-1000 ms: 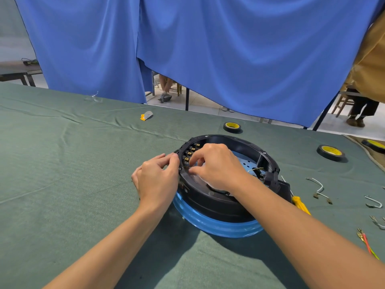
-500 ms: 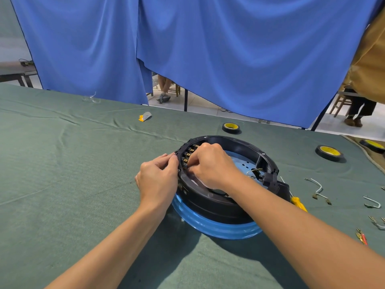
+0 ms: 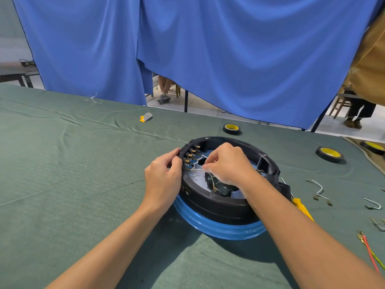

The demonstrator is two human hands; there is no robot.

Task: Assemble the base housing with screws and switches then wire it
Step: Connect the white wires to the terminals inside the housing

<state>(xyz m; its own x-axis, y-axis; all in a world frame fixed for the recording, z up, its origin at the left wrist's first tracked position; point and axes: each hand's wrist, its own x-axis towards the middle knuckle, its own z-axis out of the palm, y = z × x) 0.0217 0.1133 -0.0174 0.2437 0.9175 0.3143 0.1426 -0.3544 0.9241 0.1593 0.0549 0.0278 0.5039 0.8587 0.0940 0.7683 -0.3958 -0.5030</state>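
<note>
On green cloth (image 3: pixel 62 184), black round housing (image 3: pixel 218 207) atop blue ring (image 3: pixel 218 229); left hand (image 3: pixel 162 178) grips its rim, right hand (image 3: pixel 229 163) pinches white wire (image 3: pixel 195 169).

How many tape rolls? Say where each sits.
3. One tape roll beyond the housing, a second roll right of it, a third roll at the right edge. Others may be hidden.

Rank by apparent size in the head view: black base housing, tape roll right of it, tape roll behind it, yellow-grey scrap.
1. black base housing
2. right tape roll
3. far tape roll; it lies farther off, so both rolls may truly match
4. yellow-grey scrap
</note>
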